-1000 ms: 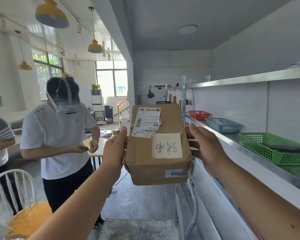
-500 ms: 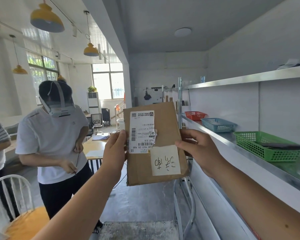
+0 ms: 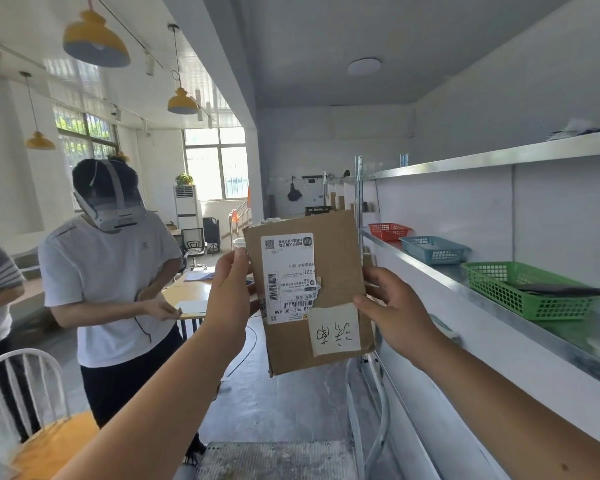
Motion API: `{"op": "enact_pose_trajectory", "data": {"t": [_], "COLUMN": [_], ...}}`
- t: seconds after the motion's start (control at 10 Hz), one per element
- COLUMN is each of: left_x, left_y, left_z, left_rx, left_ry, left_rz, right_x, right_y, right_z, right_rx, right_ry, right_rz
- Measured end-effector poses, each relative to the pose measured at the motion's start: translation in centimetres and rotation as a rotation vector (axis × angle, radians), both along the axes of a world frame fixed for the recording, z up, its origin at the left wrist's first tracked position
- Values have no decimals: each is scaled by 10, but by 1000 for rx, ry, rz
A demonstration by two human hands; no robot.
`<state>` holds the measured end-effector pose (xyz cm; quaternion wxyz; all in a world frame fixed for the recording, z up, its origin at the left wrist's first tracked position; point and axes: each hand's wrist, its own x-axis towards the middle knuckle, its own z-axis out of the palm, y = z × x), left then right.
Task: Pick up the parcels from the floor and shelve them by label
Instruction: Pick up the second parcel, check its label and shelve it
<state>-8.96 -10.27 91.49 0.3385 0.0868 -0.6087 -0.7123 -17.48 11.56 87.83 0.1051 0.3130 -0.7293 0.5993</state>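
Gripping a cardboard parcel [image 3: 305,292] upright, left hand [image 3: 231,296] and right hand [image 3: 394,306] on opposite edges, near shelf [image 3: 499,299].

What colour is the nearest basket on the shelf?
Green basket, openwork mesh sides; seen in the head view.
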Motion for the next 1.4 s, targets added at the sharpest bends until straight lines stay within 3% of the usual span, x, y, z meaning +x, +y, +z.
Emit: {"op": "enact_pose_trajectory", "data": {"t": [0.3,0.5,0.7,1.0,1.4], "left_x": [6,5,-1,-2,-13], "left_y": [-2,-8,-19,-28,-18], "left_z": [2,0,0,3,-15], "left_rx": [-105,-85,-65,169,547], "left_ry": [-14,23,53,128,252], "left_rz": [-63,-82,-45,-94,-160], "right_x": [14,16,7,0,1], "right_y": [-8,-14,-13,-13,-32], "right_z": [13,23,28,31,31], "right_rx": [68,68,43,-153,-175], "right_ry": [31,-25,57,143,-10], "right_rz": [42,85,42,-150,73]}}
